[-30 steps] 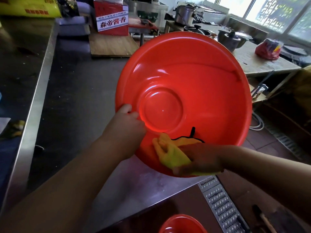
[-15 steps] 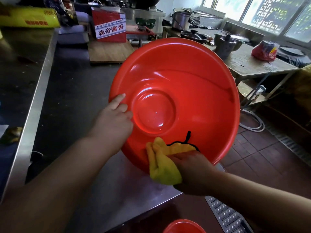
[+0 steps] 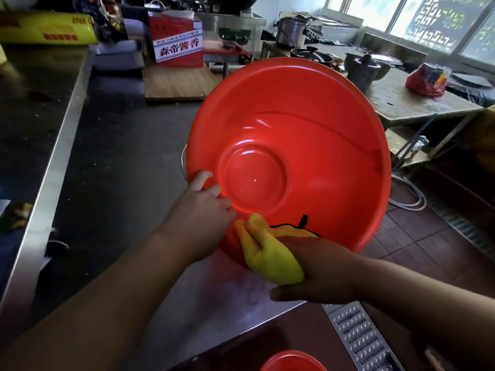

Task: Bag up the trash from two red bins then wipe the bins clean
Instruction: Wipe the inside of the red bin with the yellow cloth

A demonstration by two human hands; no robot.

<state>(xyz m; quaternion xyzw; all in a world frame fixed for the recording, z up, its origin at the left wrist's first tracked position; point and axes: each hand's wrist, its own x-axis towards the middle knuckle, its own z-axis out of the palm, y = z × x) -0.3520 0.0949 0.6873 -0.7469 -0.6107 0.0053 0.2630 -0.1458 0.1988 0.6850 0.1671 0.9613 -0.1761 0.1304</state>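
"Two hands busy: which steadies it?"
"Left hand [image 3: 203, 218] grips the red bin [image 3: 308, 135] by its lower-left rim. It's tipped on the counter [image 3: 187, 303], mouth facing us."
"And wiping?"
"The yellow cloth [image 3: 270, 255], clutched in the right hand [image 3: 324, 271], presses the near wall. The base lies just above it."

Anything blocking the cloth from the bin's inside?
Nothing visible. The right hand holds the yellow cloth on the near rim of the red bin; its inside shows bare. The left hand grips the rim close beside.

Red bin [image 3: 308, 145] tilted, glossy inside toward camera; yellow cloth [image 3: 270, 258] (black-edged) over near rim.
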